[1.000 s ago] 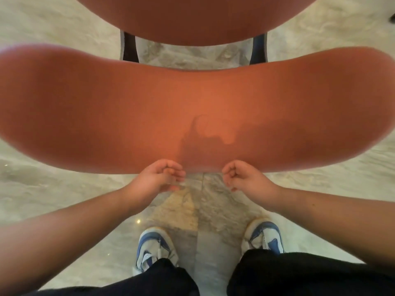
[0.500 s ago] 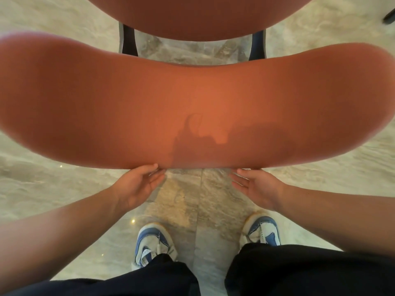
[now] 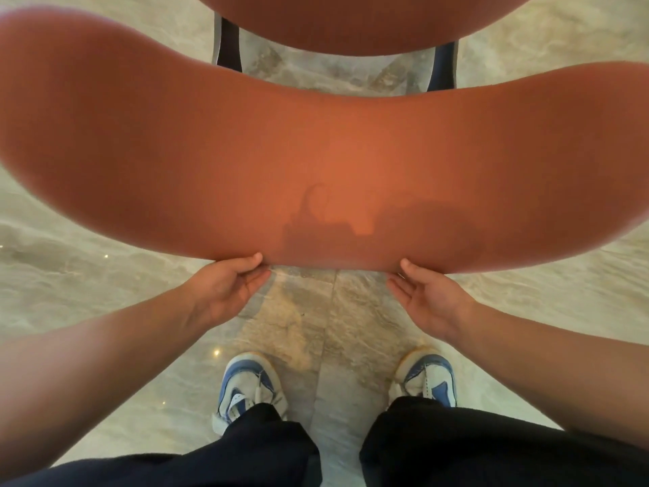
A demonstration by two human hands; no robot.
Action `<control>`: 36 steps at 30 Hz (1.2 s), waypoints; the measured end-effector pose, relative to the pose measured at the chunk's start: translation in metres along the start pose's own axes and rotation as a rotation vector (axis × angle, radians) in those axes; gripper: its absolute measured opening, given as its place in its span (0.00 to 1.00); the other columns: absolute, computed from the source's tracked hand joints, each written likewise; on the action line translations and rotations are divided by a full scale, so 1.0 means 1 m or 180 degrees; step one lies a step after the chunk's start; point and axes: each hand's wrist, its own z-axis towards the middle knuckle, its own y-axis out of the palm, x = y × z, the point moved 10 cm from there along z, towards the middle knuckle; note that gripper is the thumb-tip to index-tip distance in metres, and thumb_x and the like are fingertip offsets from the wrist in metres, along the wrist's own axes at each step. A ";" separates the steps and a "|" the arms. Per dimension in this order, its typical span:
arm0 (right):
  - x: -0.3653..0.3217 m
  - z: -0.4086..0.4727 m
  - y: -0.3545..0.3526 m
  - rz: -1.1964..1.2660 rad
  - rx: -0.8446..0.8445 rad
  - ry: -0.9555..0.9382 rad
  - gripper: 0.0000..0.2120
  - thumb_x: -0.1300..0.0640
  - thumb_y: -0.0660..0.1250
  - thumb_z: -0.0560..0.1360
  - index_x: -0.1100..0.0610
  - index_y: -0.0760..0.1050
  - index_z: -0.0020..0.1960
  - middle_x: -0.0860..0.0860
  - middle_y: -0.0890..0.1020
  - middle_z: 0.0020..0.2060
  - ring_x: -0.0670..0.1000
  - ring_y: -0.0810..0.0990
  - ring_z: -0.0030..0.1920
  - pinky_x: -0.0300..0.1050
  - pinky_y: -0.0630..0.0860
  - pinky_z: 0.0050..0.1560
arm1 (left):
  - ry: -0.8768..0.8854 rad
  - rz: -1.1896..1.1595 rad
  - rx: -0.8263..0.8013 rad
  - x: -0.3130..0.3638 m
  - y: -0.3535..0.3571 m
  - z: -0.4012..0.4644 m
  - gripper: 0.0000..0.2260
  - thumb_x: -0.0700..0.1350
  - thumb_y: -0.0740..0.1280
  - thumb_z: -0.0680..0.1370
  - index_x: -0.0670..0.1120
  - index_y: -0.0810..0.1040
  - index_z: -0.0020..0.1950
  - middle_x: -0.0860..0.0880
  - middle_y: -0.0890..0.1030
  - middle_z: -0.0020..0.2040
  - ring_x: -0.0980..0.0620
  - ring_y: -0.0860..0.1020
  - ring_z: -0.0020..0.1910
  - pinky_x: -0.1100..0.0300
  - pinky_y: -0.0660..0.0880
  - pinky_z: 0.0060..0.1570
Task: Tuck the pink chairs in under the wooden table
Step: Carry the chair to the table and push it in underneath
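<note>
A second ago both hands were curled into loose fists just below the near edge of the pink chair's backrest (image 3: 316, 163). Now the left hand (image 3: 228, 290) and the right hand (image 3: 426, 298) have uncurled and spread farther apart, thumbs laid against that near edge, fingers reaching underneath it. The backrest has shifted a little to the right in view, and more of the chair's dark legs (image 3: 230, 47) shows beyond it.

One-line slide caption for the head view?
Left hand and right hand, open, meet the pink chair backrest edge above a marble floor.
</note>
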 end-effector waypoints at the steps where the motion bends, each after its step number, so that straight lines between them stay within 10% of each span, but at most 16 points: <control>1: -0.002 -0.003 0.001 -0.0005 0.0011 -0.0021 0.18 0.65 0.69 0.78 0.56 0.74 0.67 0.51 0.82 0.64 0.50 0.83 0.59 0.49 0.75 0.65 | 0.0023 0.0001 0.0029 0.002 0.000 -0.003 0.14 0.32 0.66 0.80 0.41 0.77 0.64 0.45 0.85 0.56 0.49 0.85 0.53 0.54 0.81 0.52; 18: -0.144 -0.214 0.110 -0.0245 0.0180 -0.0733 0.09 0.57 0.66 0.82 0.50 0.71 0.62 0.46 0.79 0.62 0.47 0.80 0.62 0.44 0.75 0.63 | 0.0565 0.0179 0.0195 0.150 0.096 -0.210 0.12 0.39 0.65 0.83 0.43 0.73 0.67 0.46 0.82 0.53 0.49 0.81 0.52 0.48 0.75 0.62; 23: -0.203 -0.267 0.155 0.0086 0.0406 -0.0896 0.11 0.59 0.67 0.81 0.55 0.72 0.63 0.52 0.79 0.65 0.52 0.80 0.63 0.47 0.76 0.62 | 0.0607 0.0125 0.0268 0.215 0.138 -0.262 0.19 0.42 0.67 0.82 0.41 0.71 0.72 0.44 0.79 0.66 0.46 0.81 0.56 0.42 0.74 0.64; 28: -0.275 -0.312 0.208 0.0045 0.0717 -0.1166 0.19 0.61 0.72 0.78 0.59 0.72 0.67 0.54 0.81 0.64 0.49 0.82 0.57 0.46 0.79 0.54 | 0.0759 0.0210 0.0280 0.286 0.184 -0.307 0.07 0.45 0.70 0.81 0.45 0.74 0.53 0.44 0.80 0.58 0.43 0.81 0.54 0.40 0.77 0.57; 36: -0.391 -0.349 0.286 -0.0147 0.0727 -0.1325 0.19 0.56 0.74 0.77 0.58 0.72 0.63 0.56 0.81 0.61 0.58 0.84 0.57 0.53 0.84 0.42 | 0.1352 0.0371 0.0181 0.413 0.264 -0.352 0.10 0.46 0.72 0.80 0.42 0.74 0.52 0.45 0.82 0.53 0.47 0.87 0.45 0.45 0.85 0.44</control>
